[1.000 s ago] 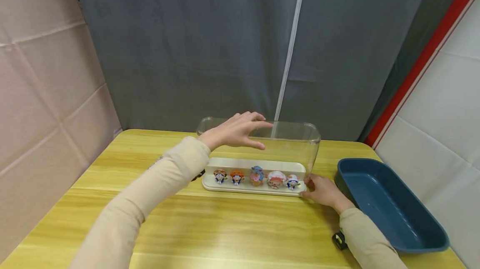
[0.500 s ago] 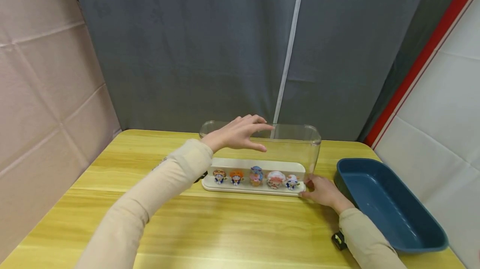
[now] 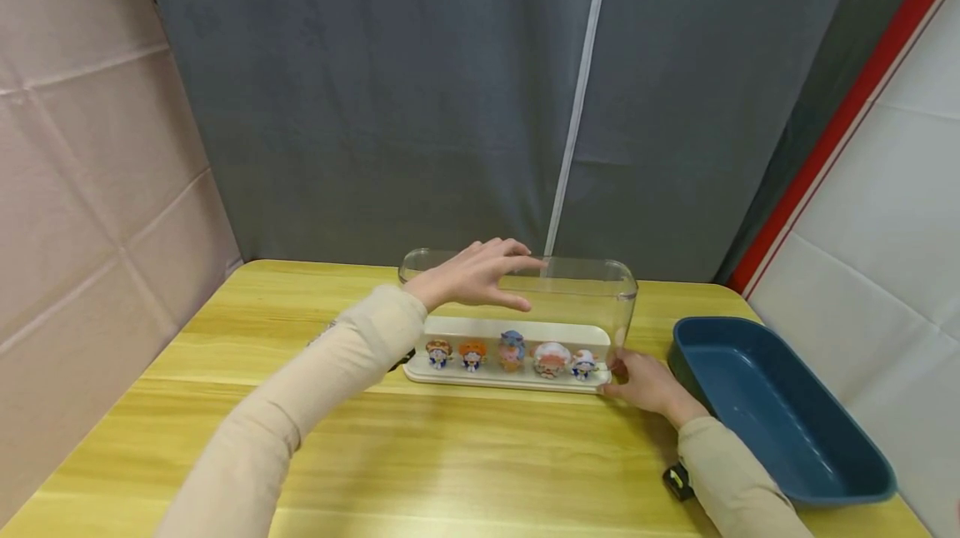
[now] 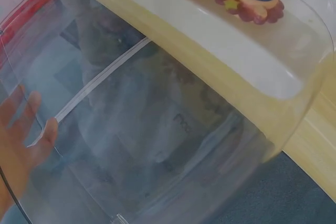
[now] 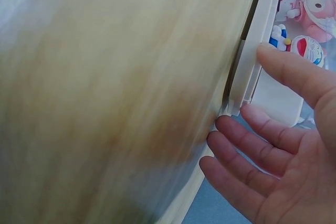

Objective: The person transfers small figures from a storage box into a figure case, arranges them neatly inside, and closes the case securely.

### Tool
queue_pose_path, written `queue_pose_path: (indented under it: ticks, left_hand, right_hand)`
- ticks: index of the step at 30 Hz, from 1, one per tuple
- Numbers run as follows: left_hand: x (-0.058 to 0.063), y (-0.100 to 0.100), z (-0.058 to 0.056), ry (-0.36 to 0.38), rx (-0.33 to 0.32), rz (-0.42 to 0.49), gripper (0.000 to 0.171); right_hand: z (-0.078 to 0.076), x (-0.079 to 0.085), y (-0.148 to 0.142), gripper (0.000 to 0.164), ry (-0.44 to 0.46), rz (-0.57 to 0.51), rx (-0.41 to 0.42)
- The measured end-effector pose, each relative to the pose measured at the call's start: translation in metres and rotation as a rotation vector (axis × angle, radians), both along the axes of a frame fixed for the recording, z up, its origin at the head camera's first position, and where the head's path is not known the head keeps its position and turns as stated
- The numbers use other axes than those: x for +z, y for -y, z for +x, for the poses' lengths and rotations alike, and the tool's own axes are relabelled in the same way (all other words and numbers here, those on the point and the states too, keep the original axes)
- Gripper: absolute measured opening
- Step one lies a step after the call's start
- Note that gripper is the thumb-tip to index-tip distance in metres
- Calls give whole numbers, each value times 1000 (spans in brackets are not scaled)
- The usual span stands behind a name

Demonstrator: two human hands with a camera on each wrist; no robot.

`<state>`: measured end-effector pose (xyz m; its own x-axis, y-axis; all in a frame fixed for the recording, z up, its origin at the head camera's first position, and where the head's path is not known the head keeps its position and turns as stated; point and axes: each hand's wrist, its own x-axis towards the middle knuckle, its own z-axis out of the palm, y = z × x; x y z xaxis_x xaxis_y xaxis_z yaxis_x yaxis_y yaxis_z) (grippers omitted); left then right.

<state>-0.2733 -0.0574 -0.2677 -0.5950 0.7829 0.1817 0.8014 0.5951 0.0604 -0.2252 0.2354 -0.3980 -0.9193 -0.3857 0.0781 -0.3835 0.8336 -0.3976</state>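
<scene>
A clear plastic display cover [image 3: 581, 276] stands over a long white base [image 3: 465, 378]. Several small cartoon figurines [image 3: 512, 352] are lined up on this base, seen through the plastic. My left hand [image 3: 483, 274] spans the top of the cover, thumb at the front and fingers toward the back. In the left wrist view, the left hand's thumb and fingers [image 4: 50, 132] show at the left edge beside the clear wall. My right hand [image 3: 648, 384] holds the base's right front corner between thumb and index finger; its other fingers [image 5: 231, 182] spread beyond the end.
A deep blue plastic bin [image 3: 780, 413] stands to the right, beside the right forearm. The wood-grain table [image 3: 465, 463] runs back to a grey curtain [image 3: 375, 105], with pale cloth walls on both sides.
The clear cover has come down slightly toward the base, my left hand moving down with it. The right hand stays at the corner.
</scene>
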Motion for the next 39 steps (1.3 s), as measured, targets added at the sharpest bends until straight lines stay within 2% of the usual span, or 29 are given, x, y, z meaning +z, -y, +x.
queue_pose_path:
  ticks: [12,27,39]
  left_hand:
    - [-14,0,2,0,18,2,65]
    - [-31,-1,3,-14,4,7,65]
    - [-34,-1,5,2,17,0,64]
  right_hand:
    - [1,1,0,33,28,-5,-20]
    - [3,4,-1,35,11,-11,19]
    - [2,7,1,36,41,4,10]
